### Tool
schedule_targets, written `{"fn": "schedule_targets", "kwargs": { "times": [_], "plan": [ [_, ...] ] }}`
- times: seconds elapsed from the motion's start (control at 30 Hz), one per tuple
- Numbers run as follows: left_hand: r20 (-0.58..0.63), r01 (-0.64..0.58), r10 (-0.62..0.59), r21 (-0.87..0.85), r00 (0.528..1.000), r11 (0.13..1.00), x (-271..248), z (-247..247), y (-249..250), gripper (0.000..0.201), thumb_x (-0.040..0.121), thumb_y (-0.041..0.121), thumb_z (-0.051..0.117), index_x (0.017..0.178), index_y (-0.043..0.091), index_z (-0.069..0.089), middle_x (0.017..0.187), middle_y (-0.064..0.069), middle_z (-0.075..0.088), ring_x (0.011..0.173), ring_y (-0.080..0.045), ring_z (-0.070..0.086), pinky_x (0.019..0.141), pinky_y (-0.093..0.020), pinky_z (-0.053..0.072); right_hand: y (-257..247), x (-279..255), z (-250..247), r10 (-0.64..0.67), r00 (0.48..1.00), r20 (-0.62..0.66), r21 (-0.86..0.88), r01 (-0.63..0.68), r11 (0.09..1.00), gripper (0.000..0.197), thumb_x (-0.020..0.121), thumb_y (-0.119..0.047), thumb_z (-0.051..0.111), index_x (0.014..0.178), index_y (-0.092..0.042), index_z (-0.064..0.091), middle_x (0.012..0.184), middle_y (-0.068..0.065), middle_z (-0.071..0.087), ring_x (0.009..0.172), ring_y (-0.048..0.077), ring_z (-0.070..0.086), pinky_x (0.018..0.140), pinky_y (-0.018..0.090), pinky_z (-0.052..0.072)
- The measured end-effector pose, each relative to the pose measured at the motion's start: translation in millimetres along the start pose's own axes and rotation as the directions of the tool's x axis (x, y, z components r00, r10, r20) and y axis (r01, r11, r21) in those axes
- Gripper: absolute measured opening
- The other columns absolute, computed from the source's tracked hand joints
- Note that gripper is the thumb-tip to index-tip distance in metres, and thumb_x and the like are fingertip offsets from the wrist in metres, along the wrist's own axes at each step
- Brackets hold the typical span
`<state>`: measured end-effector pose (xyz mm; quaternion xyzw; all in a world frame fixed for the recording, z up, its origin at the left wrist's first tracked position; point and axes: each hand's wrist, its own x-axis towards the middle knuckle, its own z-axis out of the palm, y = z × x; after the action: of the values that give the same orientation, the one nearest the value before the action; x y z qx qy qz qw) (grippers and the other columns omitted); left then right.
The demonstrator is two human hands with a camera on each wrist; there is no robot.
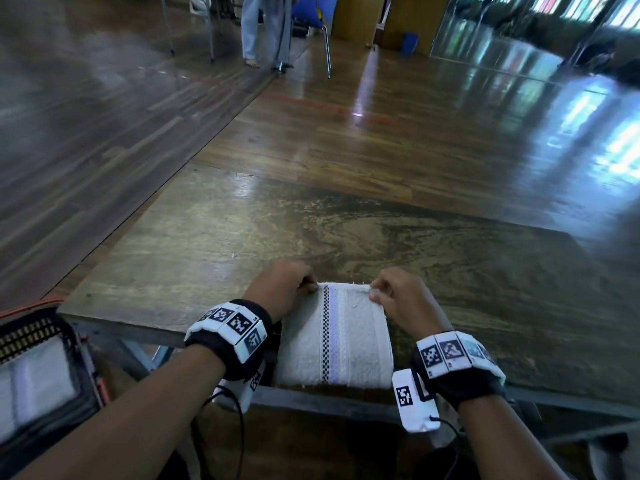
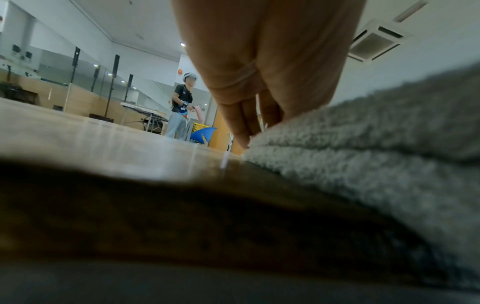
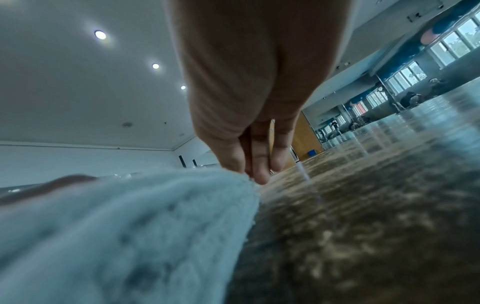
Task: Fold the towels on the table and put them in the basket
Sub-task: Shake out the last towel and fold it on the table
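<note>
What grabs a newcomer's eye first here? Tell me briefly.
The folded white towel at the near edge of the table, with the left hand and right hand pinching its far corners. Next, the basket low at the left, a folded towel already inside.

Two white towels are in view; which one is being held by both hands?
The folded white towel with the checkered stripe on the wooden table: left hand and right hand pinch its far corners. The other white towel lies untouched in the mesh basket.

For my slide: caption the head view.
Both hands, left hand and right hand, pinch the folded towel's far corners on the table.
</note>
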<state>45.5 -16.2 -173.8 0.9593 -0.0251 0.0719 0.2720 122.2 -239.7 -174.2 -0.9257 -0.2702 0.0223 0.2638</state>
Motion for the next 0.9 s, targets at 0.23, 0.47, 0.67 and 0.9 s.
{"fn": "schedule_targets", "kwargs": {
  "times": [0.23,0.47,0.67,0.9],
  "plan": [
    [-0.038,0.009,-0.008,0.014,0.999,1.0,1,4,-2,0.014,0.093,0.015,0.051,0.088,0.011,0.064,0.094,-0.003,0.064,0.087,-0.018,0.058,0.072,-0.025,0.043,3,0,4,-0.035,0.998,-0.045,0.033,0.037,0.999,0.011,0.081,-0.014,0.066,0.078,-0.019,0.056,0.076,-0.002,0.065,0.073,0.017,0.061,0.069,0.04,0.052],
    [-0.038,0.027,-0.02,0.194,0.999,0.981,-3,4,3,0.015,0.096,0.019,0.045,0.097,0.016,0.06,0.103,0.0,0.062,0.094,-0.019,0.057,0.077,-0.027,0.039,-12,-2,9,-0.115,0.993,-0.037,-0.167,0.107,0.98,0.009,0.086,-0.012,0.06,0.089,-0.015,0.068,0.097,0.003,0.064,0.089,0.024,0.061,0.076,0.036,0.05],
    [0.013,-0.103,0.104,0.314,0.994,0.944,-18,3,31,0.023,0.091,0.009,0.043,0.105,0.019,0.058,0.113,0.002,0.06,0.104,-0.017,0.056,0.09,-0.026,0.034,-40,-24,14,-0.174,0.985,0.02,-0.611,0.149,0.777,0.026,0.086,-0.011,0.046,0.104,-0.013,0.065,0.126,0.004,0.052,0.114,0.023,0.044,0.09,0.037,0.037],
    [0.151,0.052,-0.122,0.399,0.981,0.915,-37,39,37,0.055,0.1,0.037,0.013,0.149,0.012,0.012,0.159,-0.005,0.009,0.146,-0.015,0.006,0.118,-0.037,0.008,-45,-36,34,0.187,0.971,0.15,-0.309,-0.134,0.942,0.055,0.099,-0.041,0.021,0.149,-0.018,0.015,0.159,0.003,0.009,0.146,0.019,0.009,0.116,0.045,0.013]
  ]
}}
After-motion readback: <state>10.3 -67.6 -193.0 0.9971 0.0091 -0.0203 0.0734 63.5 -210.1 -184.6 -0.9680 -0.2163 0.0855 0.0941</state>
